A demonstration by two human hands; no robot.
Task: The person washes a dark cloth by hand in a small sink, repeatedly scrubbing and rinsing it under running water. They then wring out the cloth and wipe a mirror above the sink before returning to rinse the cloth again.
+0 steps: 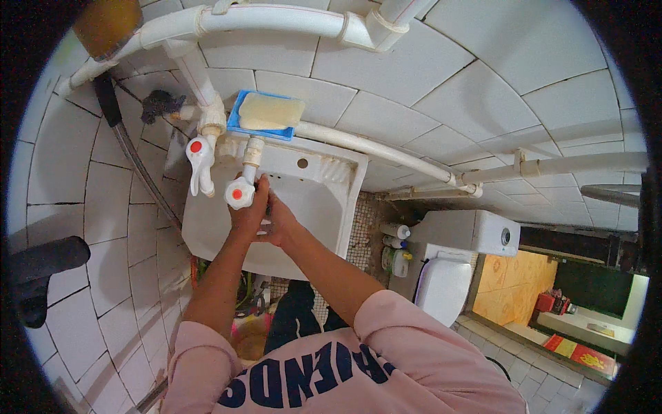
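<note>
Both hands are together over a white ceramic washbasin, below a white plastic tap with a round handle. My left hand is partly covered by that handle, its fingers pointing toward the wall. Close against it on the right is my right hand, palm turned inward. Whether either hand holds something small between the palms is hidden, and I cannot make out running water. Left of the hands, a second tap with a lever handle hangs over the basin. A cream-coloured sponge or soap block lies in a blue plastic dish behind the taps.
White pipes run along the tiled wall. A flexible metal hose hangs at the left. Several bottles stand right of the basin, beside a toilet with a white lid. A doorway opens onto an orange-tiled floor.
</note>
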